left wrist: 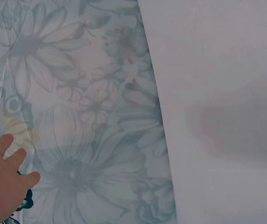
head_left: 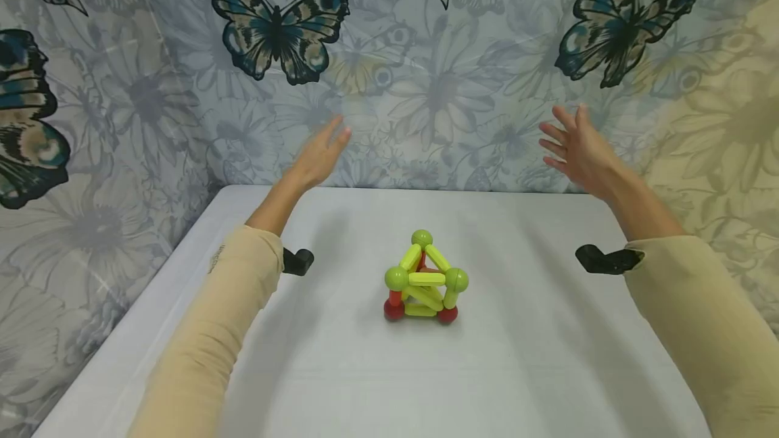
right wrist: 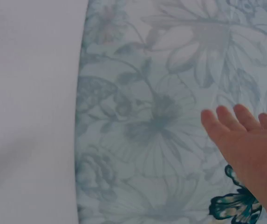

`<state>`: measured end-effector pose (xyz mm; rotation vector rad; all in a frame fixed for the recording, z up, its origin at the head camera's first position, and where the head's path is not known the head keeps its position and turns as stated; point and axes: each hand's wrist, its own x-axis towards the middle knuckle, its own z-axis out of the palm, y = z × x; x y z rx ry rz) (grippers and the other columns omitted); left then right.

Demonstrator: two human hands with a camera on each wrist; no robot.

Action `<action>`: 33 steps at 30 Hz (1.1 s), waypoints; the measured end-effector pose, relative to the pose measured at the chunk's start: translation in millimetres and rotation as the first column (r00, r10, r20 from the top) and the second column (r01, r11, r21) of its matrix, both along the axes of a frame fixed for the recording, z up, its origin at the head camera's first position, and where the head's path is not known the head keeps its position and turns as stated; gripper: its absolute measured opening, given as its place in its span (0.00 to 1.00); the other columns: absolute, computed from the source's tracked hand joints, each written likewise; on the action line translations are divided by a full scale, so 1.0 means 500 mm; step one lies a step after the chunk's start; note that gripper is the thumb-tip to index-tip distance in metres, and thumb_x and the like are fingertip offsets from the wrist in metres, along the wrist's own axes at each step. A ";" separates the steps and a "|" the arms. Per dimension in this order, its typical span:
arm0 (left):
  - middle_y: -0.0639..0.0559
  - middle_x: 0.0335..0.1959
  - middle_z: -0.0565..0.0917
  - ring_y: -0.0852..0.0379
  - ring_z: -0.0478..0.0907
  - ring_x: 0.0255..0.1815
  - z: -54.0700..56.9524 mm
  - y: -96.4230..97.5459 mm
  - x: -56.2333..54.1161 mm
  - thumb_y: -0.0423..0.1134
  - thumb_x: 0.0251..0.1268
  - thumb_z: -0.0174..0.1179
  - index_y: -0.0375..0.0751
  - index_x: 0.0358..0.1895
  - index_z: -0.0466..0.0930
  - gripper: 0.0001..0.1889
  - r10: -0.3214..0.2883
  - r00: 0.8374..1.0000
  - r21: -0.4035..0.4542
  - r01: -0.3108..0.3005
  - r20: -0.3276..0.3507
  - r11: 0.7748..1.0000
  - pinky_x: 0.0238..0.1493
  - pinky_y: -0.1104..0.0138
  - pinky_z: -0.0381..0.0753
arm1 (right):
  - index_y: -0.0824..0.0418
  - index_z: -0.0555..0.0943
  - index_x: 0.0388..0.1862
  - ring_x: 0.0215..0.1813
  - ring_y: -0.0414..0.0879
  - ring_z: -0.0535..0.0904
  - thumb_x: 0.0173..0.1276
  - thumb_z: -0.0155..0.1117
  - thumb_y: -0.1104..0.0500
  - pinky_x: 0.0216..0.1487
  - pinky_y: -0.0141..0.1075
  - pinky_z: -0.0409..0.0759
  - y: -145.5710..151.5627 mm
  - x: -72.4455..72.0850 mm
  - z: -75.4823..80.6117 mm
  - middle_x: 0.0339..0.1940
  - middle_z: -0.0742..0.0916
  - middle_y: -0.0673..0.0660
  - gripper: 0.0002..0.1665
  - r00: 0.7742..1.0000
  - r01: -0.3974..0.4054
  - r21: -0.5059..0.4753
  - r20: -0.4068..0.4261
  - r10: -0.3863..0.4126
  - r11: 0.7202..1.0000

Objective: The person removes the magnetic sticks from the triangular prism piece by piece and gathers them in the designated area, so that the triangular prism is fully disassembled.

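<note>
A small frame of green rods, red rods and green and red balls (head_left: 427, 279) stands on the white table (head_left: 341, 370), near its middle. Raised to the left of it and beyond it is my left hand (head_left: 319, 154), fingers extended, holding nothing. My right hand (head_left: 581, 151) is lifted on the other side with its fingers spread, likewise touching nothing. Both wrist views show the left hand (left wrist: 5, 182) and the right hand (right wrist: 249, 149) in the air before the patterned backdrop; the rod-and-ball frame is out of sight there.
Behind the table hangs a flowered backdrop (head_left: 438, 100) with printed butterflies, and it continues along the left side. A black wrist mount (head_left: 298, 261) juts from the left sleeve, and another black mount (head_left: 605, 259) from the right sleeve.
</note>
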<state>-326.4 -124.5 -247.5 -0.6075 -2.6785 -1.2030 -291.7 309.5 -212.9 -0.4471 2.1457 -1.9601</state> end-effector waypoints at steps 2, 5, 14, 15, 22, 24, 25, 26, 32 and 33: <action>0.45 0.76 0.46 0.47 0.41 0.75 -0.010 0.008 0.009 0.60 0.76 0.31 0.44 0.77 0.40 0.35 -0.061 0.997 0.074 0.058 0.039 0.996 0.72 0.52 0.42 | 0.38 0.28 0.75 0.76 0.50 0.30 0.67 0.26 0.28 0.73 0.46 0.33 0.005 0.011 -0.017 0.77 0.37 0.50 0.44 0.998 -0.032 -0.131 0.044 0.038 0.991; 0.47 0.76 0.45 0.49 0.41 0.76 -0.030 0.021 0.023 0.60 0.76 0.29 0.43 0.77 0.40 0.35 -0.148 0.987 0.161 0.136 0.067 0.978 0.73 0.54 0.42 | 0.39 0.32 0.77 0.76 0.50 0.30 0.67 0.35 0.29 0.73 0.45 0.33 0.011 0.023 -0.047 0.77 0.37 0.51 0.46 0.988 -0.084 -0.339 0.095 0.123 0.937; 0.43 0.74 0.55 0.45 0.56 0.71 -0.091 0.056 0.087 0.60 0.74 0.29 0.41 0.76 0.48 0.35 -0.356 0.927 0.360 0.293 0.119 0.885 0.67 0.49 0.59 | 0.48 0.51 0.78 0.72 0.57 0.59 0.73 0.38 0.37 0.71 0.51 0.52 0.021 0.044 -0.153 0.72 0.65 0.61 0.38 0.855 -0.229 -0.799 0.108 0.507 0.556; 0.43 0.73 0.56 0.45 0.57 0.71 -0.098 0.060 0.096 0.60 0.74 0.30 0.42 0.76 0.48 0.35 -0.376 0.917 0.384 0.302 0.133 0.873 0.66 0.49 0.60 | 0.50 0.55 0.77 0.70 0.59 0.62 0.74 0.37 0.37 0.71 0.52 0.53 0.018 0.047 -0.164 0.70 0.68 0.62 0.37 0.843 -0.235 -0.810 0.106 0.528 0.538; 0.44 0.73 0.56 0.43 0.59 0.70 -0.139 0.071 0.155 0.59 0.73 0.31 0.43 0.76 0.49 0.34 -0.505 0.828 0.515 0.330 0.244 0.791 0.62 0.48 0.67 | 0.56 0.62 0.73 0.71 0.60 0.59 0.75 0.31 0.35 0.69 0.54 0.52 -0.008 0.066 -0.225 0.71 0.67 0.62 0.38 0.800 -0.270 -0.798 0.125 0.587 0.539; 0.45 0.73 0.56 0.43 0.60 0.69 -0.149 0.073 0.166 0.59 0.73 0.32 0.45 0.76 0.49 0.34 -0.523 0.806 0.537 0.321 0.278 0.780 0.61 0.47 0.69 | 0.56 0.61 0.74 0.71 0.60 0.59 0.75 0.29 0.35 0.69 0.55 0.53 -0.018 0.072 -0.238 0.71 0.67 0.62 0.38 0.790 -0.283 -0.789 0.130 0.599 0.545; 0.46 0.73 0.56 0.42 0.60 0.69 -0.153 0.074 0.171 0.58 0.73 0.32 0.45 0.76 0.49 0.34 -0.531 0.794 0.548 0.313 0.296 0.775 0.60 0.47 0.69 | 0.55 0.61 0.74 0.71 0.61 0.59 0.75 0.28 0.35 0.69 0.55 0.54 -0.023 0.074 -0.244 0.71 0.67 0.62 0.39 0.788 -0.292 -0.778 0.133 0.601 0.555; 0.46 0.73 0.57 0.42 0.61 0.69 -0.158 0.075 0.175 0.58 0.73 0.33 0.46 0.76 0.50 0.33 -0.535 0.784 0.555 0.306 0.314 0.773 0.60 0.48 0.70 | 0.55 0.60 0.74 0.71 0.61 0.60 0.75 0.26 0.35 0.68 0.55 0.55 -0.028 0.077 -0.249 0.71 0.67 0.62 0.39 0.785 -0.304 -0.766 0.136 0.605 0.567; 0.46 0.73 0.58 0.42 0.64 0.67 -0.183 0.081 0.202 0.56 0.72 0.40 0.47 0.75 0.52 0.32 -0.548 0.735 0.550 0.286 0.400 0.785 0.59 0.52 0.71 | 0.54 0.58 0.75 0.69 0.62 0.63 0.75 0.18 0.37 0.66 0.54 0.61 -0.063 0.100 -0.269 0.70 0.68 0.64 0.40 0.756 -0.372 -0.688 0.165 0.634 0.623; 0.45 0.73 0.58 0.42 0.64 0.66 -0.186 0.081 0.206 0.56 0.72 0.41 0.47 0.75 0.52 0.33 -0.551 0.728 0.549 0.287 0.407 0.785 0.60 0.52 0.71 | 0.54 0.58 0.75 0.69 0.62 0.64 0.76 0.17 0.37 0.66 0.53 0.61 -0.069 0.103 -0.271 0.70 0.68 0.64 0.40 0.751 -0.378 -0.677 0.174 0.637 0.631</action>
